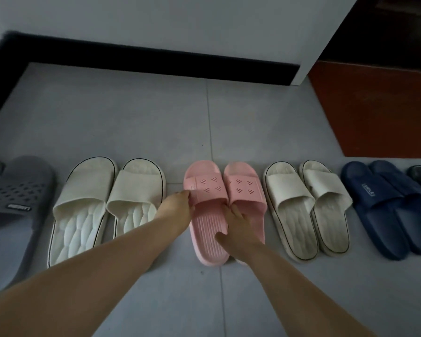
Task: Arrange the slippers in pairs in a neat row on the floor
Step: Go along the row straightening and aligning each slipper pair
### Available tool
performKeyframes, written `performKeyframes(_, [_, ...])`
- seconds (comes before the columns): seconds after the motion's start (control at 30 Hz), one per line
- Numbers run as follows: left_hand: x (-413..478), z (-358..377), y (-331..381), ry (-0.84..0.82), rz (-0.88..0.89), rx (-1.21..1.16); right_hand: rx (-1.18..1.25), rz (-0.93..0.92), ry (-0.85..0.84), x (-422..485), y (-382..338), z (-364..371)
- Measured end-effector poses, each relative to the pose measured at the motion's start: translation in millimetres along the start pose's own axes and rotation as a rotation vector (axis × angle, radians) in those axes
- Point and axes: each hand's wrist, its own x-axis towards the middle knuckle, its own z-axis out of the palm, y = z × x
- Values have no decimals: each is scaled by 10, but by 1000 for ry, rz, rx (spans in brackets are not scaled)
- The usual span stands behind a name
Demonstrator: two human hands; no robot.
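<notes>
**Pink pair getting squared up, mid-row**

Both hands are on the pink moulded-foam slide slippers (225, 207), which sit on the grey tiled floor (131, 122) in the middle of the row, toes toward the wall.

- Left hand (178, 210): closed around the outer edge of the left pink slipper's strap, fingers curled onto the strap side.
- Right hand (238, 227): spread flat across the seam where the two footbeds meet, fingertips at the strap edges, thumb on the left footbed. Pressing, not gripping, as far as I can tell.
- The key relation: the left pink slipper's long axis is skewed, with its heel swung out toward the camera and slightly right, so it runs past its mate's heel, most of which is hidden under the right hand. Toes are touching and level.
- The left hand sits beside the strap, so it looks best placed to pivot that slipper while the right pins the other.

Neighbours: cream ribbed slide pair (107, 207) left, second cream slide pair (309, 205) right, navy slide pair (389, 207) beyond, grey perforated slide (15, 190) far left. Those look paired already.
</notes>
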Motion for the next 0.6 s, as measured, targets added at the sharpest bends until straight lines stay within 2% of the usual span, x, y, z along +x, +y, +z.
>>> performKeyframes(0.3, [-146, 6, -61, -5, 2, 7, -23, -8, -4, -61, -51, 39])
performKeyframes(0.47, [-179, -76, -103, -81, 23, -60, 13, -27, 30, -58, -44, 54])
performKeyframes(0.53, [-194, -146, -143, -75, 40, -128, 65, -32, 75, -59, -29, 56])
performKeyframes(0.6, [-197, -285, -253, -31, 36, -238, 169, 10, 206, -81, -40, 80])
